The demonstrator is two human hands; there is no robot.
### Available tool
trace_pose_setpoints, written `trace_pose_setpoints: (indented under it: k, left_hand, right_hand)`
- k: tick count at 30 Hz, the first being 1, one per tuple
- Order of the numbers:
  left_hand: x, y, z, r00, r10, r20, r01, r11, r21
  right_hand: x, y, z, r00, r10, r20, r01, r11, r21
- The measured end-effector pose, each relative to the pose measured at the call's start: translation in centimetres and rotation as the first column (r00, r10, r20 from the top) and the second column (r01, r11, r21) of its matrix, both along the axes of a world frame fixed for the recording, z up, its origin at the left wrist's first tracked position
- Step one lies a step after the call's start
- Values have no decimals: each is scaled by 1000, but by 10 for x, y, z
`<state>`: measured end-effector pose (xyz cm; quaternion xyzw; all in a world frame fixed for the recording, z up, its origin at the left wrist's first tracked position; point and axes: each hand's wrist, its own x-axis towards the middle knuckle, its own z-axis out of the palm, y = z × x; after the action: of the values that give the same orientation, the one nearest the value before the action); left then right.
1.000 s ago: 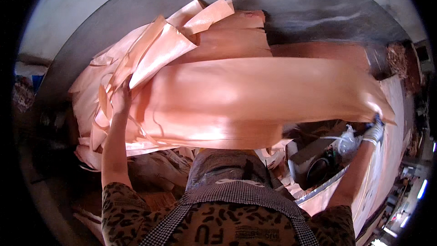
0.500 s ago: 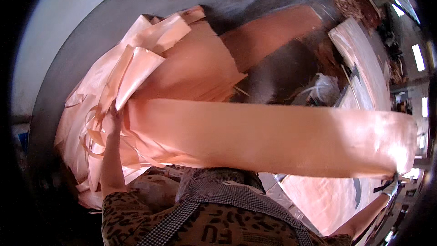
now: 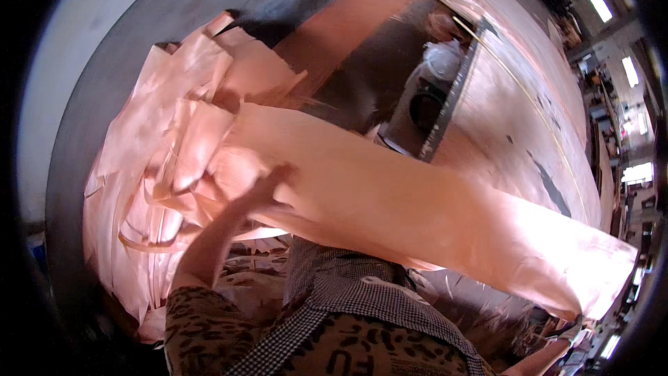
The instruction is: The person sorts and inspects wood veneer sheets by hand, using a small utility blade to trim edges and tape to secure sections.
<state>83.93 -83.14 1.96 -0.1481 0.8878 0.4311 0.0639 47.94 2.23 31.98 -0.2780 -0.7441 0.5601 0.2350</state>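
Note:
A long, pale orange-brown strip of wood veneer stretches across in front of me, from the heap at the left to the lower right. My right hand grips its far right end at the lower corner. Somewhat smeared by motion, my left hand lies against the near left part of the strip, thumb apart from the fingers. Just left of that hand is a heap of crumpled, overlapping veneer sheets, with narrow curled strips along its near side.
A large stack of veneer stands at the right, with a dark straight bar along its left edge and a thin yellow stick across it. Clear crumpled plastic sits beside it. A reddish veneer sheet lies farther back. Wood scraps litter the floor.
My view has turned to the right. My left hand has left the heap's edge and moved right onto the strip. The strip now slants down toward my right hand, which still grips its end.

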Motion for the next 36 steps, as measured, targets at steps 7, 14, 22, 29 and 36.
trace_pose_setpoints:
  k: [7, 14, 22, 29, 36]
  left_hand:
    - [-7, 140, -73, 801, 589, -104, -583, 808, 88]
    - [-112, 147, -95, 613, 486, 623, -587, -248, 771]
    - [-171, 144, -89, 598, 541, 591, -608, -174, 775]
    - [-183, 115, -58, 612, 654, 444, -522, -87, 848]
    - [-228, 116, 48, 619, 776, 117, -272, 72, 960]
  right_hand:
    - [155, 91, -76, 968, -136, 209, 161, 981, -107]
    - [346, 136, -91, 891, -313, 329, 387, 902, -191]
    - [467, 112, -108, 786, -600, 151, 614, 784, -85]
    - [411, 47, -97, 844, -526, 109, 536, 811, -235]
    - [318, 141, -133, 923, -371, 99, 382, 865, -325]
